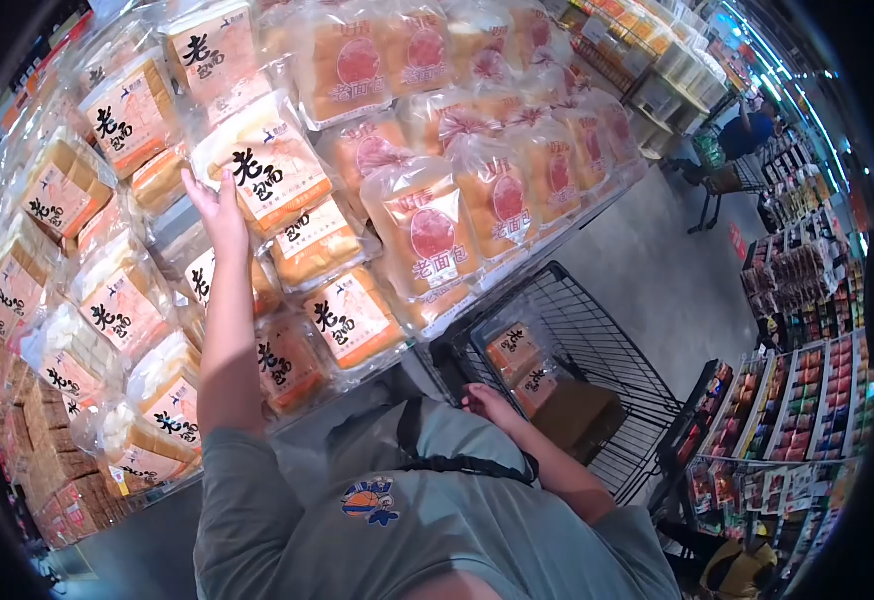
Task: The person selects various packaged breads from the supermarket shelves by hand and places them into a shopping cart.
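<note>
My left hand (219, 212) reaches over the bread display and touches the lower left edge of a bagged loaf of sliced bread (275, 172). Its thumb and fingers are spread apart at that edge. The loaf has a pink and orange label with large black characters and lies on top of another bagged loaf (319, 240). At the near end of a black wire shopping cart (607, 330), my right hand (489, 402) is closed around the end of the dark handle (447, 368). Inside the cart are bagged loaves (513, 348) and a brown box (579, 420).
Stacked bagged loaves (117, 310) fill the display's left side. Loaves in clear bags with red round prints (437, 235) line its right side. Beyond the aisle floor (647, 260), packed shelves (787, 400) stand at right. Another cart (732, 180) is farther back.
</note>
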{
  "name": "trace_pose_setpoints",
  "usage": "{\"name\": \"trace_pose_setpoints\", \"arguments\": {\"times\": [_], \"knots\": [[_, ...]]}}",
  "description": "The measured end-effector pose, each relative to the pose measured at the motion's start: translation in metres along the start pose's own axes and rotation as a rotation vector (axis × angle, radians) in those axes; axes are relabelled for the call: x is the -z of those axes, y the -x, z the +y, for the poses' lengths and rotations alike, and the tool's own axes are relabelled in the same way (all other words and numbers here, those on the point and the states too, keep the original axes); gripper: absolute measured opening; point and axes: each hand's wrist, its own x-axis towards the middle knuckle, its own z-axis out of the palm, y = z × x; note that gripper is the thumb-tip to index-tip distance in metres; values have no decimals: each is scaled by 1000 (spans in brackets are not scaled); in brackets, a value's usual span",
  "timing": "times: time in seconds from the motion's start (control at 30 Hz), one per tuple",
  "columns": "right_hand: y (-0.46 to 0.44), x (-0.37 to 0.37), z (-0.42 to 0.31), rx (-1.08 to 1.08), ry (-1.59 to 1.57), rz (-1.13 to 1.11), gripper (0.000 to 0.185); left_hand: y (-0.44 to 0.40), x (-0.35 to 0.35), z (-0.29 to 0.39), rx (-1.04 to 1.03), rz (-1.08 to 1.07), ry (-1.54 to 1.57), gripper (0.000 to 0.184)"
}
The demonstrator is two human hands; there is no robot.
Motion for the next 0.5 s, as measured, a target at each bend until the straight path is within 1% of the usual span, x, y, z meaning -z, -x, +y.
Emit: {"name": "trace_pose_setpoints", "arguments": {"times": [0.07,0.1,0.13,0.2,0.23,0.27,0.33,0.4,0.47,0.5], "knots": [[1,-7,-1,-12,-6,25,20,7,-3,27,2,98,-54,77],[-3,-7,1,-9,-6,21,20,3,-3,31,-70,129,26,84],[-7,-5,6,-7,0,14,20,1,-4,36,-74,130,25,84],[-14,-3,12,-7,13,4,20,-1,-5,47,-210,136,-406,90],[-17,-3,14,-7,29,2,20,-8,-6,47,-211,130,-383,95],[-20,-2,16,-6,46,1,20,-15,-7,44,-213,133,-384,95],[-18,-9,16,2,60,17,20,-31,-10,33,-229,22,-237,92],[-21,-12,18,9,75,28,20,-42,-9,17,-208,27,-263,94],[-31,-6,24,29,51,-22,20,-55,-4,-3,-128,4,-268,90],[-31,-9,23,28,54,-29,20,-57,-3,0,-101,-58,-185,79]]}}
